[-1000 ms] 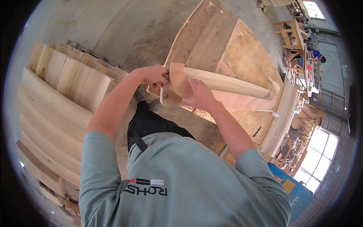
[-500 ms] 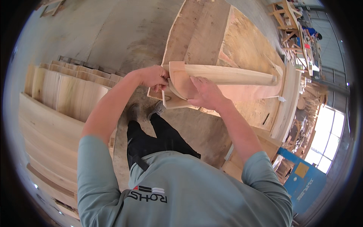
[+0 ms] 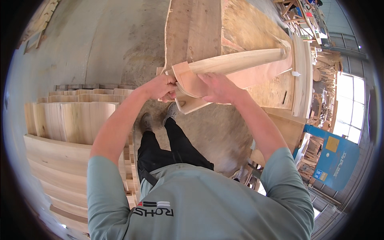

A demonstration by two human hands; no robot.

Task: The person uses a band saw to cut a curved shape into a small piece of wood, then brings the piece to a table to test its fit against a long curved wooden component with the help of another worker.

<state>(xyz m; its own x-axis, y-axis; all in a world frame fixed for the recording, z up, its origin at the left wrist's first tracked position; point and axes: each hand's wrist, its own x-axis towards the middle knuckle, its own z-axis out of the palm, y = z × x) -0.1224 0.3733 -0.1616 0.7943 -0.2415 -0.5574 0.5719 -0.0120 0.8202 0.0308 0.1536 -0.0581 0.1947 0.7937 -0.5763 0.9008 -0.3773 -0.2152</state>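
Observation:
A flat, thin wooden template (image 3: pixel 190 82) with a rounded edge lies across the near end of a long curved wooden board (image 3: pixel 240 61). My right hand (image 3: pixel 222 88) rests on the template, its fingers stretched over the surface and its thumb near the lower edge. At the template's left side my left hand (image 3: pixel 162 87) is closed in a pinch. Whatever its fingers hold there is hidden. Below the template's curved edge the pale end of a wooden piece (image 3: pixel 190 105) sticks out.
A large wooden worktable (image 3: pixel 192 36) lies beneath the board. Stacked wooden panels (image 3: pixel 76 120) stand at my left. A blue machine cover (image 3: pixel 332 156) is at the right. Wooden frames (image 3: pixel 294 14) sit far right, and a slatted wooden piece (image 3: pixel 42 26) far left.
The view has turned, and the long board's far end now slants upward to the right. Both hands stay at the template, with the left still pinched at its edge.

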